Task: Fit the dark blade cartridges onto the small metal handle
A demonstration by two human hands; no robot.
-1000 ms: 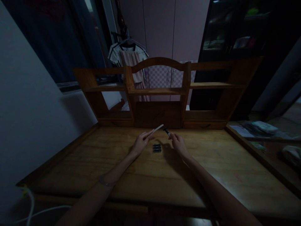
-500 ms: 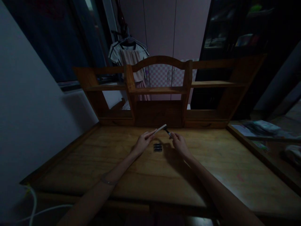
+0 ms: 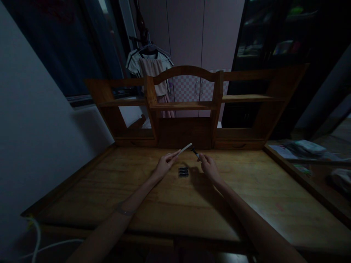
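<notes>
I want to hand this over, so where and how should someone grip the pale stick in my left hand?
Probably just short of its tip, fingers coming from above: the pale stick juts out of your left hand, which covers its near end, and the black-headed tool is close by on the right.

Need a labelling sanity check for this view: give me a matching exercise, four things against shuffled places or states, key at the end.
Things
1. Left hand
2. Three small dark items
3. White top
4. Right hand

Places or states
A. Hanging beyond the shelf unit
B. Holding a dark-headed tool
C. Lying in a stack of rows on the desk
D. Holding a pale strip

Pairs: 1-D, 2-C, 3-A, 4-B
</notes>
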